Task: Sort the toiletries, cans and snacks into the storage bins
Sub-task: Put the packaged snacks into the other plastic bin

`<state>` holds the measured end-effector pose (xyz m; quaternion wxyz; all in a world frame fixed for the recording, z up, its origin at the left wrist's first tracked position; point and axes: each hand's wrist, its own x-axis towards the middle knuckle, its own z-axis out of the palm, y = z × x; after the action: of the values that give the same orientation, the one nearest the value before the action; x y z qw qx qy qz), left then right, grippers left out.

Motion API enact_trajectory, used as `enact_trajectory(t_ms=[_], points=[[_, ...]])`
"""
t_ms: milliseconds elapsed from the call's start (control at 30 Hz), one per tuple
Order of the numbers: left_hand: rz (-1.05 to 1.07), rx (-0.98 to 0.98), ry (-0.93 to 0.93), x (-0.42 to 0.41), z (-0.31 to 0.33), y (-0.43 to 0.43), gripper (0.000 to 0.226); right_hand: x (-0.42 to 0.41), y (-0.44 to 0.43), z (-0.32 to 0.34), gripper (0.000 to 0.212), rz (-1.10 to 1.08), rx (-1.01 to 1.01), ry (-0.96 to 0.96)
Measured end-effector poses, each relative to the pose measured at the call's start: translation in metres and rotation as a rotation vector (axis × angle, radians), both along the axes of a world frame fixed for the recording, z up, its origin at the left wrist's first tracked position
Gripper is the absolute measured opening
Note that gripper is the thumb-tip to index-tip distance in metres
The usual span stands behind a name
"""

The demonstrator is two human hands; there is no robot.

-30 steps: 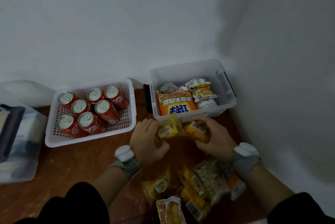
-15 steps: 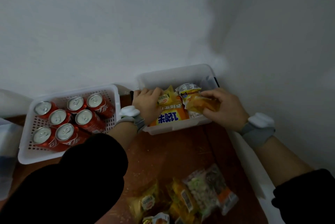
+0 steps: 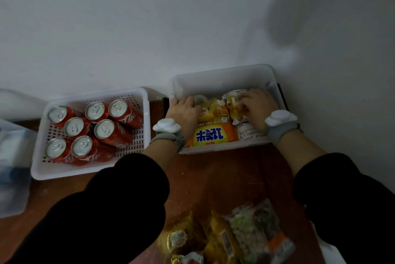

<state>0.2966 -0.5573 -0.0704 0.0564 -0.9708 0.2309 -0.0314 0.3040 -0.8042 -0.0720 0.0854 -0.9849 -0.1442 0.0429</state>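
Both hands are inside the clear snack bin (image 3: pixel 224 75) at the back right. My left hand (image 3: pixel 183 112) rests on a small yellow snack packet (image 3: pixel 208 111) lying on a big orange bag (image 3: pixel 211 135). My right hand (image 3: pixel 257 107) holds another yellow packet (image 3: pixel 235 103) down among the snacks in the bin. A white slotted basket (image 3: pixel 94 167) to the left holds several red cans (image 3: pixel 111 131). Several loose snack packets (image 3: pixel 226 238) lie on the brown table in front of me.
A translucent bin with toiletries (image 3: pixel 10 157) stands at the far left edge. White walls close the corner behind and to the right of the snack bin. Bare brown table (image 3: pixel 224 178) lies between the bins and the loose packets.
Both hands carried a yellow packet each from the table into the snack bin and have lowered them onto the snacks there. The view has tilted down and closer.
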Motion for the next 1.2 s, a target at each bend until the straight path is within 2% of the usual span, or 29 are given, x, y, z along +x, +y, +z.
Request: enact_trajectory(t_ms=[100, 167, 267, 333, 400, 467, 533, 633, 867, 967, 1100, 1200], points=[[-0.007, -0.012, -0.036, 0.002, -0.002, 0.000, 0.019, -0.003, 0.007, -0.002, 0.025, -0.033, -0.048, 0.078], [-0.018, -0.056, -0.039, 0.001, -0.001, 0.000, 0.022, -0.012, 0.005, -0.001, 0.028, -0.069, -0.008, 0.075], [-0.017, -0.165, 0.002, 0.000, -0.001, 0.005, 0.041, -0.023, 0.005, 0.006, 0.025, -0.159, 0.154, -0.010], [-0.012, -0.325, 0.001, -0.004, 0.003, 0.008, 0.045, -0.033, 0.008, 0.018, 0.025, -0.219, 0.259, -0.129], [0.002, -0.537, -0.021, -0.016, 0.013, 0.009, 0.039, -0.047, 0.014, 0.029, 0.023, -0.233, 0.359, -0.234], [0.021, -0.666, -0.075, -0.034, 0.019, 0.011, 0.032, -0.063, 0.023, 0.035, 0.018, -0.239, 0.445, -0.316], [0.024, -0.736, -0.137, -0.064, 0.025, 0.017, 0.024, -0.087, 0.034, 0.040, 0.014, -0.241, 0.519, -0.376], [0.010, -0.778, -0.086, -0.110, 0.022, 0.035, 0.015, -0.126, 0.058, 0.035, 0.015, -0.198, 0.546, -0.361], [-0.105, -0.683, 0.077, -0.207, -0.007, 0.080, 0.015, -0.210, 0.101, -0.005, 0.018, -0.097, 0.504, -0.187], [-0.116, -0.619, 0.206, -0.237, -0.028, 0.092, 0.018, -0.237, 0.106, -0.012, 0.021, -0.124, 0.436, -0.041], [-0.184, -0.430, 0.343, -0.262, -0.050, 0.105, 0.039, -0.266, 0.106, -0.018, 0.059, -0.252, 0.272, 0.318], [-0.186, -0.383, 0.354, -0.262, -0.056, 0.111, 0.040, -0.276, 0.106, -0.023, 0.074, -0.264, 0.211, 0.437]])
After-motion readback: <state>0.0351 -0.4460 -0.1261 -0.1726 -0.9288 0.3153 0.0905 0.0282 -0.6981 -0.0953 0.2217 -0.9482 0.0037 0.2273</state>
